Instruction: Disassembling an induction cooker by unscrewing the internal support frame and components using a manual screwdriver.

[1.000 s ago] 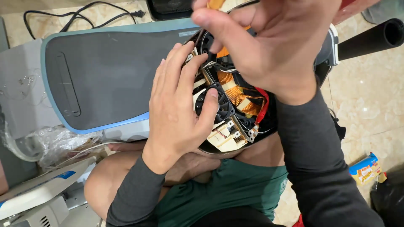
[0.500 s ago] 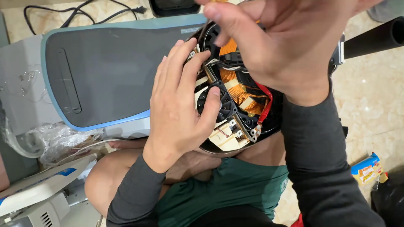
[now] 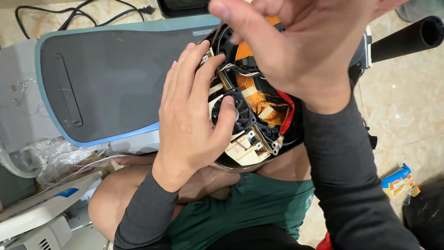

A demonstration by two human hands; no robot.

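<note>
- Resting on the person's lap, an opened round black appliance [image 3: 259, 139] shows its insides: an orange copper coil [image 3: 259, 99], a small black fan [image 3: 233, 113], red wires [image 3: 287, 118] and a cream plastic block with metal terminals [image 3: 247, 148].
- The left hand [image 3: 194, 120] lies flat over the appliance's left side, fingers [image 3: 185, 78] stretched out close together toward the upper rim, gripping nothing.
- Its thumb presses on the edge of the small black fan.
- The right hand [image 3: 305, 41] hovers above the coil, close to the camera, wrist toward the lower right.
- Its fingers curl inward over the upper part of the appliance; a thin dark stick-like tip [image 3: 216, 32] shows just below the index finger, but whether the fingers pinch it I cannot tell.
- Both arms wear dark grey long sleeves [image 3: 342, 176].
- The person sits cross-legged in green shorts [image 3: 249, 203] on a beige tiled floor [image 3: 402, 111].
- Left of the appliance, touching its rim, lies a large flat dark grey panel with a light blue border [image 3: 115, 78].
- Crumpled clear plastic wrap [image 3: 55, 159] sits below that panel, near the left knee.
- A white and grey housing piece [image 3: 37, 213] lies at the lower left.
- A black power cord [image 3: 69, 14] runs along the floor at the top.
- A black tube [image 3: 407, 39] points out to the upper right.
- A small blue and yellow packet [image 3: 398, 181] lies on the floor at the right.
</note>
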